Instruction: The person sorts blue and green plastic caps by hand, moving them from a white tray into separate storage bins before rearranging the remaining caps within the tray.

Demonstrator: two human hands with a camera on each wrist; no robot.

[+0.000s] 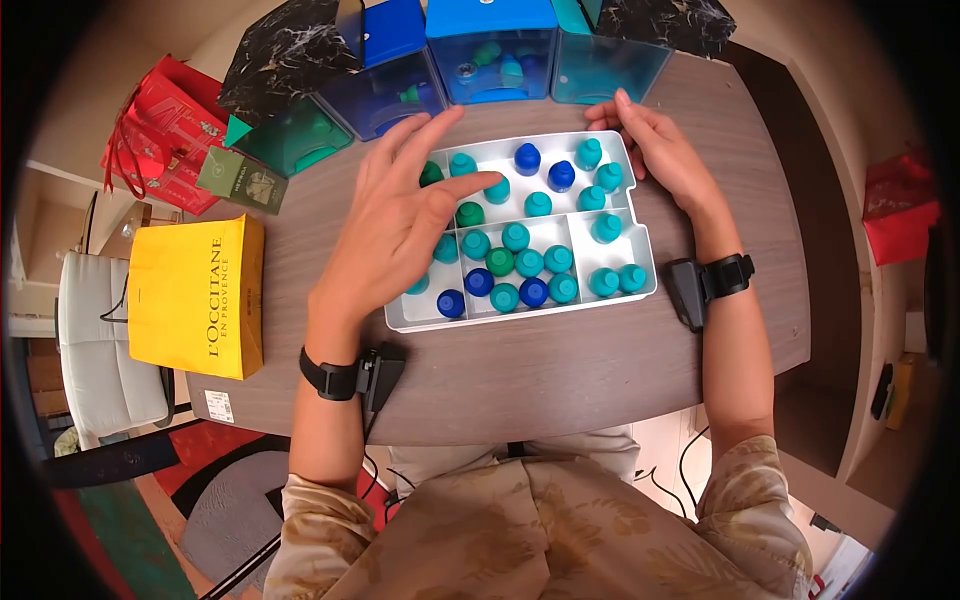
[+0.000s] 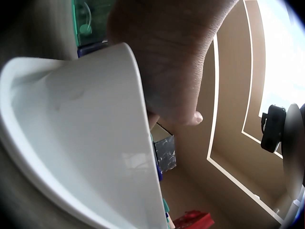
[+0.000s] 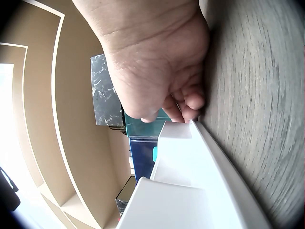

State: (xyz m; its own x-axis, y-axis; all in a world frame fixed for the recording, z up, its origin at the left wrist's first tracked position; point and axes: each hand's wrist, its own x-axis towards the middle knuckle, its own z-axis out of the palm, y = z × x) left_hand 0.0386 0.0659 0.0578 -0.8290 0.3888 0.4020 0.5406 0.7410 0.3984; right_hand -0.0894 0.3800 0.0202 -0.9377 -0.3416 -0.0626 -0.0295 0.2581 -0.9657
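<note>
A white divided tray (image 1: 520, 318) on the table holds several small bottles with teal, green and blue caps. Over its left part my left hand (image 1: 400, 215) spreads its fingers, hiding some bottles there. One fingertip overlaps a teal-capped bottle (image 1: 498, 190) in the head view. My right hand (image 1: 660, 150) lies at the tray's far right corner, its fingers loosely bent beside the rim and holding nothing. In the right wrist view those fingers (image 3: 191, 101) are low by the tabletop, right at the tray's end. A blue-capped bottle (image 1: 527, 158) stands in the far compartment.
Behind the tray stand translucent bins: green (image 1: 305, 140), dark blue (image 1: 385, 95), bright blue (image 1: 490, 70) and teal (image 1: 610, 75); several bottles show inside. A yellow bag (image 1: 195, 295), a green box (image 1: 243, 180) and a red bag (image 1: 175, 130) are on the left.
</note>
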